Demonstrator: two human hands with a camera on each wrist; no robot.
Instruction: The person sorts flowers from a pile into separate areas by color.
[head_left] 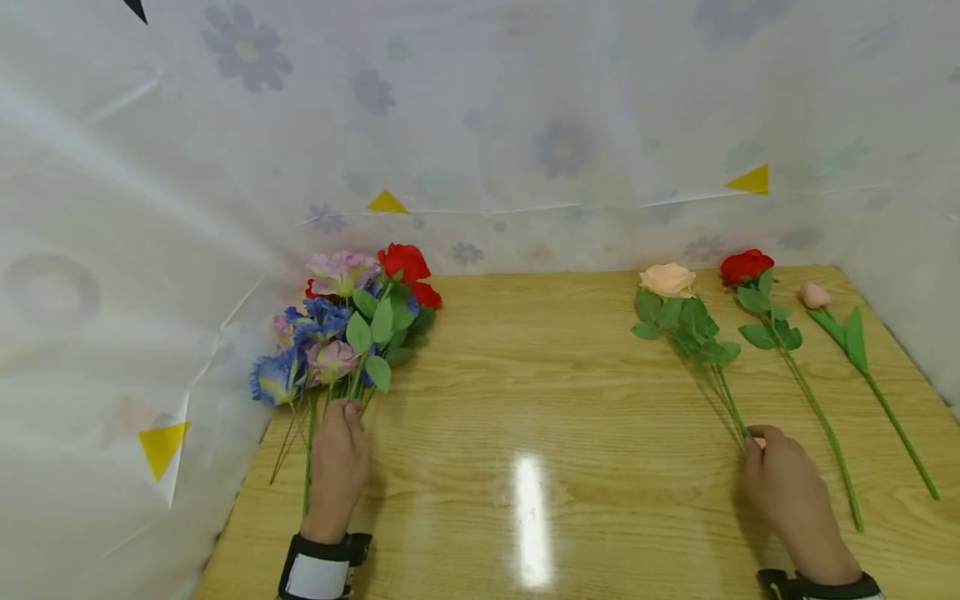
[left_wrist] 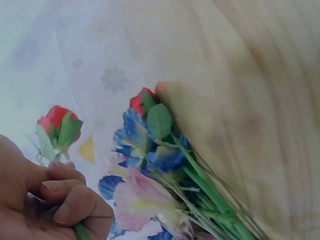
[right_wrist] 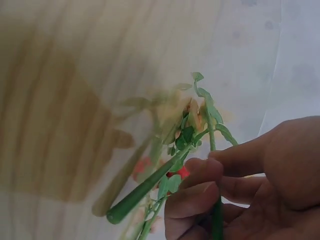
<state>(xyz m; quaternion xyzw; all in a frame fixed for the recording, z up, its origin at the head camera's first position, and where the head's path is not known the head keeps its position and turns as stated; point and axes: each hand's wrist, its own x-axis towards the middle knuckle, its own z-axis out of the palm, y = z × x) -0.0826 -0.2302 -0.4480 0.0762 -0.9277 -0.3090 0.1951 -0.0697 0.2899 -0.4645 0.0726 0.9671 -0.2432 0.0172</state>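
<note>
Tabletop (head_left: 517,367), far edge before a flowered sheet (head_left: 480,125), wide room we see mid-frame, left fingers (head_left: 351,414) curled round a red rose (left_wrist: 60,117) by its stem at left, right fingers (head_left: 767,432) pinching a peach rose (head_left: 667,281) by its stem at right.

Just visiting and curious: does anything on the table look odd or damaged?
Nothing looks spilled or broken. Only a thin stem beside the left hand looks slightly askew, splaying outward from the flower bunch.

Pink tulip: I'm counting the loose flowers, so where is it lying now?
In the head view, the pink tulip lies at the right side of the wooden table, just right of the loose red rose, its bud towards the far edge.
</note>
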